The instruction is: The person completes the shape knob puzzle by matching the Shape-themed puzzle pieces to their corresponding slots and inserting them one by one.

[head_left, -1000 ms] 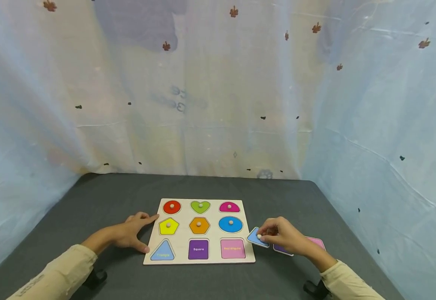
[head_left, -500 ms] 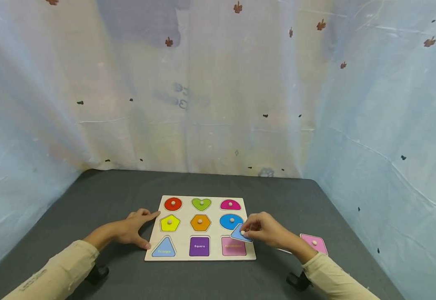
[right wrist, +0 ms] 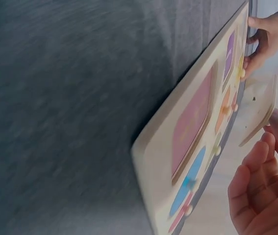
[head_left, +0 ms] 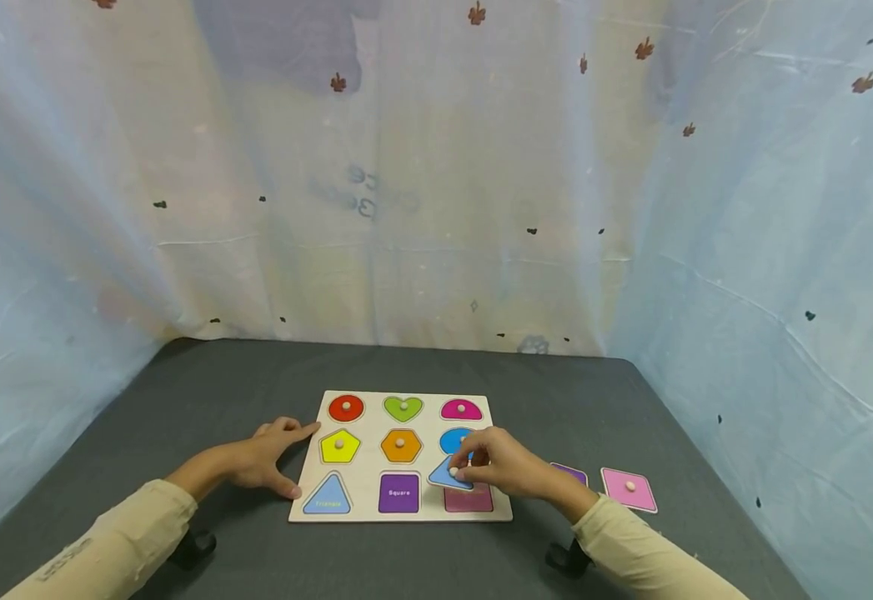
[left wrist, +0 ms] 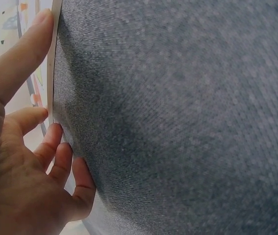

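A wooden shape puzzle board point(head_left: 364, 510) lies on the dark table, with knobbed pieces in its upper two rows. Its bottom row shows bare recesses: a blue triangle point(head_left: 328, 495), a purple square point(head_left: 399, 493) and a pink rectangle point(head_left: 474, 500), partly covered. My right hand point(head_left: 505, 463) pinches the white knob of a blue triangle puzzle piece point(head_left: 445, 475), held above the board's right part. In the right wrist view that piece point(right wrist: 264, 112) is tilted and clear of the board. My left hand point(head_left: 265, 460) rests at the board's left edge, thumb and index finger spread and touching it.
To the right of the board lie a pink knobbed piece point(head_left: 629, 489) and a purple piece point(head_left: 571, 473), the latter partly behind my right hand. A pale patterned curtain point(head_left: 436, 208) surrounds the dark table point(head_left: 556, 383) at the back and sides.
My right hand has carried the blue triangle piece leftward from beside the board to over it. The pink and purple pieces are less covered by the arm. My left hand has stayed at the board's edge.
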Demonstrator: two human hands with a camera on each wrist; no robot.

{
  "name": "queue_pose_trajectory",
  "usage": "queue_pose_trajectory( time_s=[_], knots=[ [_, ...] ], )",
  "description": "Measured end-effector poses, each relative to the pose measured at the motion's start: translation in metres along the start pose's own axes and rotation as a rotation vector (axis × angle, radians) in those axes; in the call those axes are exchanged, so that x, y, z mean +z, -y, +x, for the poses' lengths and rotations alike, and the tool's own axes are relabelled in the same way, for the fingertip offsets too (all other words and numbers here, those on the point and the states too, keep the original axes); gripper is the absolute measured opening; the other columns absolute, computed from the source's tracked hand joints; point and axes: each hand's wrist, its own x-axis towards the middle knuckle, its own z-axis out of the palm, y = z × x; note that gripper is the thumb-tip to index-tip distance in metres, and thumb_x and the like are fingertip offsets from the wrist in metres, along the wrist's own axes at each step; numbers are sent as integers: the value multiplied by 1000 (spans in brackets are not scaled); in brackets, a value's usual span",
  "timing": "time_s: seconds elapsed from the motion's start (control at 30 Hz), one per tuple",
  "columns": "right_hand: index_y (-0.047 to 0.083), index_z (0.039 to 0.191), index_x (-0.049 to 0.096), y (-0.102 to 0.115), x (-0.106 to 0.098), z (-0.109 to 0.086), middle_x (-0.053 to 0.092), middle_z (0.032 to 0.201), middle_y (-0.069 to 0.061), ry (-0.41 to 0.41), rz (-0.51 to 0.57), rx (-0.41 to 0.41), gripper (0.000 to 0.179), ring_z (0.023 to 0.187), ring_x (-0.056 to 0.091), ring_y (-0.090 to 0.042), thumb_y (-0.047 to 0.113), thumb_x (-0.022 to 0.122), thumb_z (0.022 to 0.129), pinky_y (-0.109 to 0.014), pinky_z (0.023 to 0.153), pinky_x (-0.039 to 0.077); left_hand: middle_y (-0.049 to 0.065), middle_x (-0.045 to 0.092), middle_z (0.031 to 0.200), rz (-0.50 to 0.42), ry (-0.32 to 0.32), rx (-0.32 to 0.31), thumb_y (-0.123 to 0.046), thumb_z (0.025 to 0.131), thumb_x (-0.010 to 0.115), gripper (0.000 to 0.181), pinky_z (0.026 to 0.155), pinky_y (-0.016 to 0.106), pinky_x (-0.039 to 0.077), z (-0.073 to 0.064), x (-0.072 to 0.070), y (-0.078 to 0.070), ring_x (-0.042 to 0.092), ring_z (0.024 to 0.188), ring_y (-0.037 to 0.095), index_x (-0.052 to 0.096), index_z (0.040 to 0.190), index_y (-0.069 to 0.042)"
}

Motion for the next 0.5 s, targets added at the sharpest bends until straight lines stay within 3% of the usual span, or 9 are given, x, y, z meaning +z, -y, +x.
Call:
queue_pose_trajectory(
  time_s=[0.5],
  knots=[
    [7, 99, 79, 27, 27, 41, 70, 88, -5, 27, 6, -51, 10, 65, 54, -3, 12, 75, 92, -18, 65, 49, 23, 35, 146, 36, -2, -9, -35, 72, 91, 111, 107, 69, 33, 2, 0, 0, 35, 127, 42, 29, 160, -8]
  ],
)
